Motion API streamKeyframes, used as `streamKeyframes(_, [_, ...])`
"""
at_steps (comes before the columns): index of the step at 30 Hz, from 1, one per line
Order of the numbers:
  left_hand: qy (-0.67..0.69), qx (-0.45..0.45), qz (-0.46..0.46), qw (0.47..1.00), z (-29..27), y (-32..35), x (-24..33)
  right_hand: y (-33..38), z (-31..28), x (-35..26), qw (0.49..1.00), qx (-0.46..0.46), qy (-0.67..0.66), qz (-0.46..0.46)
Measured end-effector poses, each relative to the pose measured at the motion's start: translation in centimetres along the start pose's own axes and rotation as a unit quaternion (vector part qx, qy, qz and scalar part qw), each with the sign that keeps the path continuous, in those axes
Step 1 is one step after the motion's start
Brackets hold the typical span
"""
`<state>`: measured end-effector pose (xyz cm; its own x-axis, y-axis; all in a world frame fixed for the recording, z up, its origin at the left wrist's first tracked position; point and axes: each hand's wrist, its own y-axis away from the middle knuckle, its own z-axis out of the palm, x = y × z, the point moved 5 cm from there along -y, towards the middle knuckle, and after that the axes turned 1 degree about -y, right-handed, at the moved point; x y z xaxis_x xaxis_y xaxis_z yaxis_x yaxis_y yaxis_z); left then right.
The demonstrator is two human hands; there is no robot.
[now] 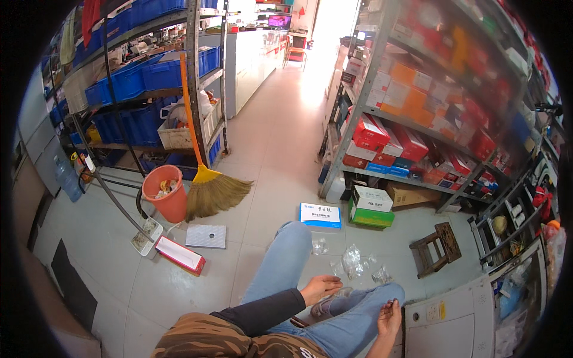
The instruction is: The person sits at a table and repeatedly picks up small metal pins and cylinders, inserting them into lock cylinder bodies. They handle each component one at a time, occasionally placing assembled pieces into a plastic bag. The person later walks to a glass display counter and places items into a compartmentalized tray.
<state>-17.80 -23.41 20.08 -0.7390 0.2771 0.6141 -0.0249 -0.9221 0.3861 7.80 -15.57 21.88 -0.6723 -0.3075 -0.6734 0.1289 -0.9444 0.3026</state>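
My left hand [322,289] reaches in over my bent legs, its fingers stretched out and slightly apart. Just beyond its fingertips is a small clear plastic bag [344,292]; I cannot tell whether they touch. By my right knee, my right hand [389,320] is raised with its fingertips drawn together, perhaps around something small and dark that is too tiny to name. On the floor past my legs lie more crumpled clear bags [353,261], some seeming to have small parts inside. Behind them lies a blue and white box [320,216].
Green and white boxes [370,216] are stacked near the right shelf [373,113]. A wooden stool [434,249] stands right, above a grey cabinet [447,322]. On the left are an orange bucket [165,197], a broom [218,190], a dustpan [147,237] and an open red box [180,255].
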Motion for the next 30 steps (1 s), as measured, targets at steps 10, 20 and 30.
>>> streamKeyframes(10, [-0.028,0.064,-0.061,0.996,-6.7,0.0,-3.1,0.2,1.8,2.3,0.998,0.025,0.055,0.022])
streamKeyframes(20, [-0.153,0.056,-0.044,0.986,-7.8,-1.4,-4.8,1.0,3.6,2.5,0.999,-0.014,0.039,0.022])
streamKeyframes(30, [-0.175,0.104,-0.037,0.978,-8.0,-2.5,-2.2,-0.5,-9.7,-2.2,0.985,0.094,-0.127,-0.062])
